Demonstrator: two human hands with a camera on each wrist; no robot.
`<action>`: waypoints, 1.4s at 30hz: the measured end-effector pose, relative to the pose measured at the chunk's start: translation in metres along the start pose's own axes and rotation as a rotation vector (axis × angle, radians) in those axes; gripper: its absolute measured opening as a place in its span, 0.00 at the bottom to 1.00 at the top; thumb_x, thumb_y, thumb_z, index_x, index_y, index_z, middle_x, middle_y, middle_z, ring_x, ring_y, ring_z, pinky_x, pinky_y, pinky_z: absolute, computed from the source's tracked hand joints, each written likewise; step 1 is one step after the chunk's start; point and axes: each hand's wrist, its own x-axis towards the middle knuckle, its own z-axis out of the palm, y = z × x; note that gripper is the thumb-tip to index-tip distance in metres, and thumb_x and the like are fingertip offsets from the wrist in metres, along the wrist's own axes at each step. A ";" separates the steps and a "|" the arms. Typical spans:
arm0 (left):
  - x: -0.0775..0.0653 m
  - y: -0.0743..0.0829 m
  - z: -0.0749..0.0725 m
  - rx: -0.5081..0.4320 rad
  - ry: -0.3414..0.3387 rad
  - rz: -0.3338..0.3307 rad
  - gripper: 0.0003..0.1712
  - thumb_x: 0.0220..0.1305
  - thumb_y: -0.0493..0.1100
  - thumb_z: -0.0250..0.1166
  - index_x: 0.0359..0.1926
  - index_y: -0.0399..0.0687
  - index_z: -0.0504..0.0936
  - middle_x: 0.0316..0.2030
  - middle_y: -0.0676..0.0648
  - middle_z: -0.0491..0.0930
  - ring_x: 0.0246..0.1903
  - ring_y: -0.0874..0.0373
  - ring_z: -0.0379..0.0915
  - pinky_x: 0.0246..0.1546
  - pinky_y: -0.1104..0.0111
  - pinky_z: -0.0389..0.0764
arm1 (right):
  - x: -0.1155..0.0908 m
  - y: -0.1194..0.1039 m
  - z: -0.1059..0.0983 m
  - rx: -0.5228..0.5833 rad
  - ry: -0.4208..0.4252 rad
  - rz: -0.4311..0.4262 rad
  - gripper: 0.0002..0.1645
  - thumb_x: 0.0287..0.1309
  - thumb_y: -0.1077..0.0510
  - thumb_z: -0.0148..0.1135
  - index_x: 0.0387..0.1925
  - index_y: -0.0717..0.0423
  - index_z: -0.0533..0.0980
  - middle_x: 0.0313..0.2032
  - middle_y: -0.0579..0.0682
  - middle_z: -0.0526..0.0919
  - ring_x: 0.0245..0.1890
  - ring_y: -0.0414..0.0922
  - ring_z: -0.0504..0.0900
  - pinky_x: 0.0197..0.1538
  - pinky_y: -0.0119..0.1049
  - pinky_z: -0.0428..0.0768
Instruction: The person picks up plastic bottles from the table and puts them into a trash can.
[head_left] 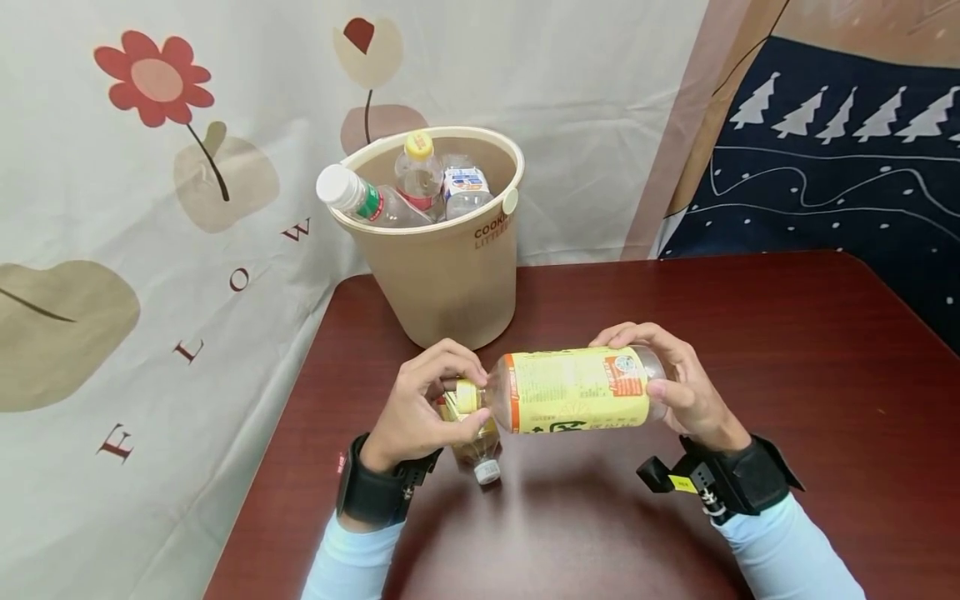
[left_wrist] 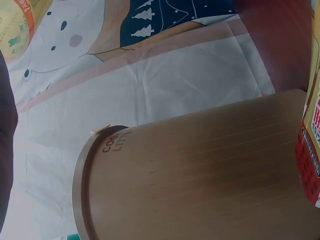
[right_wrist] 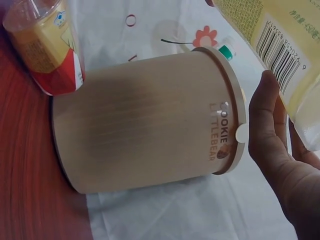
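Note:
A clear plastic bottle with a yellow and orange label is held sideways above the table between both hands. My left hand pinches it at the yellow cap and neck. At the other end, my right hand grips the base, thumb in front and fingers over the top; the right wrist view shows the label's barcode beside those fingers. Partly hidden behind the left hand, a smaller bottle with a white cap is on the table. Its yellow and red label shows in the right wrist view.
Behind the hands stands a beige bin with several empty-looking bottles in it. One white-capped bottle leans out over its left rim. A printed cloth hangs along the left and back of the dark red table.

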 end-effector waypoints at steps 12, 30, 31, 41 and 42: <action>0.000 0.003 -0.002 0.067 0.050 -0.003 0.17 0.38 0.25 0.67 0.34 0.38 0.78 0.34 0.41 0.77 0.35 0.59 0.74 0.24 0.75 0.79 | -0.002 0.001 0.008 -0.094 0.061 0.040 0.25 0.58 0.68 0.48 0.58 0.58 0.73 0.58 0.55 0.75 0.55 0.48 0.76 0.42 0.36 0.86; 0.015 0.040 -0.063 0.301 0.290 0.006 0.14 0.39 0.27 0.65 0.33 0.31 0.81 0.34 0.46 0.80 0.28 0.65 0.74 0.21 0.79 0.70 | -0.004 0.069 0.030 -0.284 0.055 0.537 0.27 0.76 0.44 0.35 0.59 0.57 0.70 0.54 0.58 0.77 0.50 0.46 0.81 0.51 0.43 0.83; 0.020 0.043 -0.066 0.316 0.307 0.010 0.14 0.39 0.27 0.65 0.33 0.30 0.81 0.34 0.48 0.80 0.27 0.65 0.74 0.21 0.80 0.70 | -0.004 0.076 0.039 -0.442 0.032 0.572 0.23 0.75 0.47 0.42 0.55 0.59 0.72 0.50 0.60 0.78 0.46 0.46 0.82 0.48 0.40 0.84; 0.081 0.072 -0.090 0.467 0.501 0.041 0.14 0.44 0.31 0.65 0.34 0.26 0.80 0.27 0.55 0.78 0.22 0.65 0.73 0.29 0.80 0.78 | 0.008 0.127 0.115 -1.382 0.009 0.701 0.40 0.42 0.38 0.75 0.50 0.54 0.68 0.43 0.52 0.66 0.36 0.46 0.73 0.24 0.33 0.75; 0.086 0.074 -0.092 0.496 0.529 0.037 0.14 0.44 0.33 0.65 0.34 0.26 0.81 0.27 0.56 0.78 0.22 0.66 0.73 0.30 0.80 0.78 | 0.008 0.129 0.118 -1.407 0.011 0.698 0.40 0.42 0.40 0.76 0.50 0.55 0.67 0.43 0.52 0.65 0.35 0.47 0.74 0.22 0.31 0.74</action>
